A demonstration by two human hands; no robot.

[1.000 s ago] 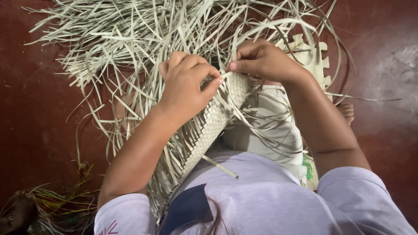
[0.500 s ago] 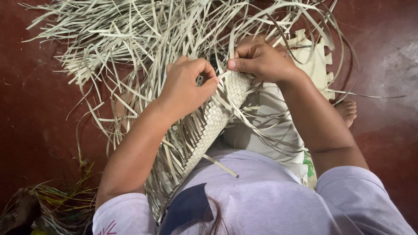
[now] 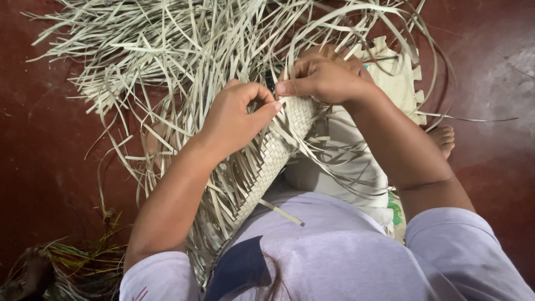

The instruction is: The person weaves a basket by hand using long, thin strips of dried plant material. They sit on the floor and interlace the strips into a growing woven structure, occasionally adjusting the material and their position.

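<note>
Two hands, the left hand [image 3: 231, 120] and the right hand [image 3: 323, 78], meet at one woven palm-leaf mat [image 3: 278, 147]. One bare foot [image 3: 443, 139] shows to the right of the mat. Loose leaf strips [image 3: 167, 50] fan out beyond the mat, too many and tangled to count; one cream cloth [image 3: 398, 78] lies beside them.

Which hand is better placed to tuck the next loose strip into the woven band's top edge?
Probably the right hand: its fingertips pinch at the top edge of the woven band, among the loose strips. The left hand grips the band's edge from the side, apparently steadying it.
</note>
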